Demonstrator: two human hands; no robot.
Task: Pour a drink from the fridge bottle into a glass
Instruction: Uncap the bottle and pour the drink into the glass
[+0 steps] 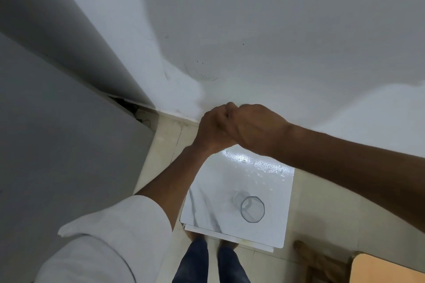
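Observation:
My left hand (pixel 212 130) and my right hand (pixel 255 128) are pressed together in closed fists above the far end of a small white table (pixel 207 211). My fingers curl inward, and whatever lies inside them is hidden. No bottle shows anywhere. A clear faceted glass (pixel 252 209) stands upright and looks empty on the near right part of the table, well below and nearer to me than my hands. Bright glare with droplet-like specks lies on the tabletop just under my right wrist.
A tall grey fridge side (pixel 57 133) fills the left. A white wall (pixel 276 41) rises behind the table. My legs (pixel 207 262) stand at the table's near edge. A wooden surface corner (pixel 388 269) sits at the bottom right on the pale tiled floor (pixel 322 213).

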